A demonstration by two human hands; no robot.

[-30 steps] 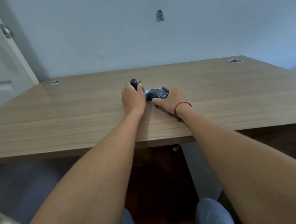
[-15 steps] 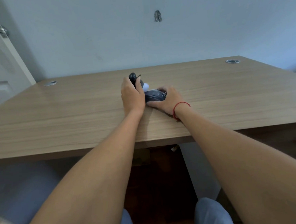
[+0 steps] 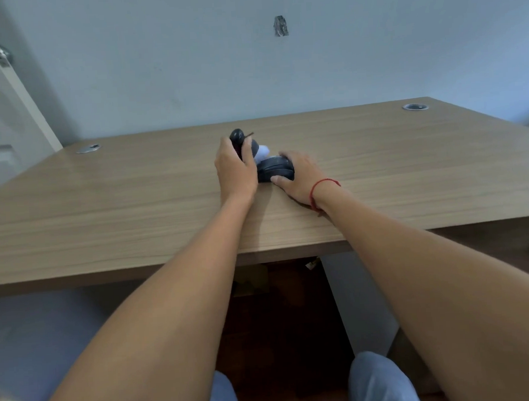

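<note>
On the wooden desk [image 3: 135, 207], near its middle, my left hand [image 3: 235, 168] grips a small dark rounded object [image 3: 238, 138] that sticks up above the fingers. A whitish piece [image 3: 262, 153] shows just behind it. My right hand [image 3: 302, 177], with a red string at the wrist, holds a dark rounded case-like object [image 3: 275, 169] lying flat on the desk, thumb at its near edge and fingers over its far side. The two dark objects sit close together; what joins them is hidden by my hands.
Two round metal cable grommets sit in the desk's far corners, one at the left [image 3: 88, 148] and one at the right [image 3: 415, 107]. A pale wall stands behind the desk. A white door [image 3: 3, 100] with a handle is at the far left. My knees show below the desk edge.
My left hand has lifted the small dark object up and away from the flat dark one, exposing the whitish piece. My right hand has stayed on the flat object.
</note>
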